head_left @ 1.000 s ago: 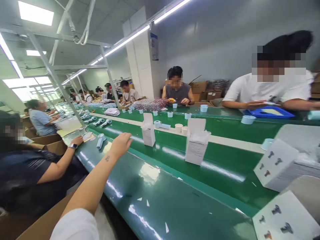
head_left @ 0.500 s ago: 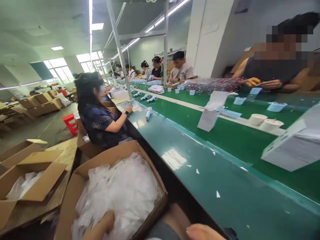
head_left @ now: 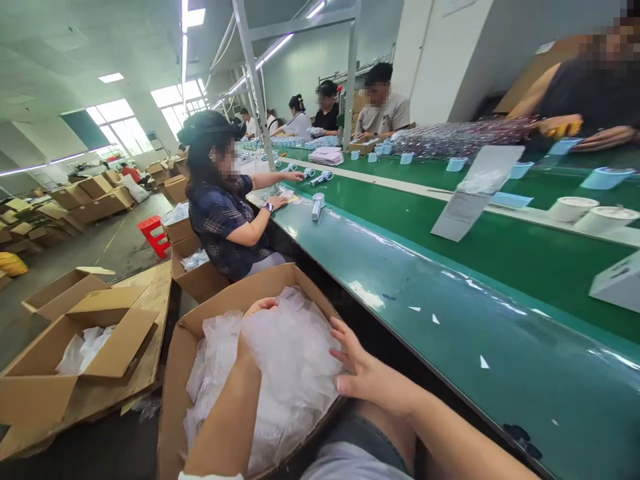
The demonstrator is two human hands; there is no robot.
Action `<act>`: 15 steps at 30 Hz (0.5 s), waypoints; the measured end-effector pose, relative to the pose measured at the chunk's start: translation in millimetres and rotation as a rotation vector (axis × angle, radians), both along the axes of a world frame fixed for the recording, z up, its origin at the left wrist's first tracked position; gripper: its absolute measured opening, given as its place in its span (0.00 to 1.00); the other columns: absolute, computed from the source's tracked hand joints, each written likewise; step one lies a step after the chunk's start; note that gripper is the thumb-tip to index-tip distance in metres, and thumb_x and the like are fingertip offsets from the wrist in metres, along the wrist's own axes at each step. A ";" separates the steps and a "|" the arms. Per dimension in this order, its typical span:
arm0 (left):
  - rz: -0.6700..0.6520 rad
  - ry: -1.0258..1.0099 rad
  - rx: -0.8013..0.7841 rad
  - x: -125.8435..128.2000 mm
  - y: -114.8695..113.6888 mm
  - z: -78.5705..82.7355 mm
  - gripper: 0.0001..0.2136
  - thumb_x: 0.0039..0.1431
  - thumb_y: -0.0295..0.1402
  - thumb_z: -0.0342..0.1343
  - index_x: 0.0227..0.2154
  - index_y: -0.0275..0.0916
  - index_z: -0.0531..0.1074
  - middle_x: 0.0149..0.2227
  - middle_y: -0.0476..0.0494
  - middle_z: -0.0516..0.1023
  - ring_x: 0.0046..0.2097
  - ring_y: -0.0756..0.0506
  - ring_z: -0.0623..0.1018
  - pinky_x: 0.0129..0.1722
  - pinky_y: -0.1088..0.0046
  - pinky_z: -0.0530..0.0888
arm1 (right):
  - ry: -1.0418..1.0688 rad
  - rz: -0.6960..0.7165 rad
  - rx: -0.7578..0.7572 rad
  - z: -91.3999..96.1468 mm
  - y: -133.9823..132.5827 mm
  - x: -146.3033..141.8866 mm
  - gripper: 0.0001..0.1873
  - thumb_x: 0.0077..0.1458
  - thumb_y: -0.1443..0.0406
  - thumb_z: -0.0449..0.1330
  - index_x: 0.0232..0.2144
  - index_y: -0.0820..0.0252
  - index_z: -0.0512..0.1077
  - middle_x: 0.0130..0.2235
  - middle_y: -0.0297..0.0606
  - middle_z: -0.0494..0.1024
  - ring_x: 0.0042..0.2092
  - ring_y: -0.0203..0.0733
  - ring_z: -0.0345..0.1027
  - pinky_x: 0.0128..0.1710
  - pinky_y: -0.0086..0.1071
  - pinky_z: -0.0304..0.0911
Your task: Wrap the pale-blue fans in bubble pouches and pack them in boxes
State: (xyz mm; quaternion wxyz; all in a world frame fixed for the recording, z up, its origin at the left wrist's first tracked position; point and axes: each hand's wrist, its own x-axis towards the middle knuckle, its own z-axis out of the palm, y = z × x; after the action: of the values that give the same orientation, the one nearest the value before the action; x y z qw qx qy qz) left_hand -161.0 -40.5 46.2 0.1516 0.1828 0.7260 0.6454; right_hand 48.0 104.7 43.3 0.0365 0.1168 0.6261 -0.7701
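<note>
A cardboard box [head_left: 173, 373] full of thin, clear plastic bags [head_left: 295, 360] stands in front of me, beside the bench. My left hand [head_left: 260, 307] reaches deep among the bags toward the box's far side. Bags cover most of its fingers, so its grip is hidden. At the right side of the box, my right hand [head_left: 357, 363] is open, fingers spread and nothing held. Its fingertips are close to the bags and the box's rim; whether they touch is unclear.
A green conveyor [head_left: 390, 200] carries light-blue parts, with a folded white carton [head_left: 475, 193] on it. The bench edge [head_left: 400, 353] runs along my right. A co-worker [head_left: 220, 200] sits ahead. Open cartons [head_left: 85, 347] stand at left, near a red stool [head_left: 155, 235].
My left hand has moved forward, deeper among the bags. My right hand has come up from the bottom edge to the box's right side. The view has shifted, and the co-worker's arm now reaches over the conveyor.
</note>
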 end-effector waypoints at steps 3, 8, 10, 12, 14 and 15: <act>-0.003 -0.030 0.114 26.5 42.0 -3.9 0.11 0.52 0.38 0.57 0.37 0.39 0.71 0.33 0.45 0.77 0.32 0.46 0.77 0.34 0.66 0.76 | 0.116 -0.160 0.143 7.1 -7.8 -0.9 0.76 0.32 0.41 0.72 0.69 0.49 0.27 0.72 0.49 0.27 0.72 0.59 0.26 0.62 0.53 0.54; -0.095 0.413 0.099 53.2 105.8 1.7 0.03 0.56 0.33 0.55 0.32 0.40 0.72 0.37 0.44 0.75 0.40 0.46 0.76 0.41 0.69 0.74 | 0.116 -0.508 0.520 29.4 20.8 8.4 0.24 0.56 0.54 0.59 0.52 0.55 0.71 0.53 0.47 0.75 0.53 0.54 0.69 0.50 0.45 0.69; -0.207 0.538 0.053 42.7 139.0 10.2 0.04 0.58 0.31 0.53 0.33 0.40 0.73 0.37 0.44 0.75 0.41 0.46 0.76 0.39 0.70 0.74 | 0.079 -0.610 0.493 32.8 52.4 19.9 0.21 0.56 0.53 0.57 0.47 0.58 0.74 0.42 0.45 0.80 0.43 0.53 0.74 0.45 0.44 0.72; -0.224 0.607 -0.043 15.6 182.0 21.6 0.05 0.59 0.30 0.52 0.34 0.39 0.73 0.36 0.44 0.76 0.40 0.46 0.76 0.40 0.70 0.74 | 0.069 -0.835 0.400 32.6 88.1 39.8 0.28 0.57 0.50 0.56 0.55 0.57 0.68 0.40 0.44 0.80 0.41 0.52 0.76 0.42 0.43 0.74; -0.147 0.629 -0.139 -23.8 232.0 35.0 0.05 0.59 0.27 0.51 0.34 0.37 0.72 0.37 0.43 0.77 0.41 0.46 0.76 0.43 0.67 0.73 | 0.057 -1.051 0.382 29.7 120.9 64.4 0.37 0.58 0.48 0.56 0.64 0.54 0.54 0.38 0.43 0.80 0.40 0.51 0.77 0.39 0.41 0.75; -0.117 0.629 -0.156 -45.2 257.5 41.3 0.05 0.60 0.26 0.50 0.34 0.36 0.71 0.38 0.41 0.76 0.43 0.45 0.76 0.47 0.65 0.71 | 0.051 -1.114 0.424 27.3 134.4 76.4 0.40 0.59 0.47 0.56 0.67 0.52 0.47 0.38 0.43 0.80 0.40 0.51 0.78 0.38 0.40 0.75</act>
State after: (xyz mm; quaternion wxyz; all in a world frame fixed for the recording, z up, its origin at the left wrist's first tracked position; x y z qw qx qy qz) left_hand -206.1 217.0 87.5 -0.0296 0.4022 0.7728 0.4901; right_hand 124.4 239.1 70.6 -0.4122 0.4138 0.6112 -0.5341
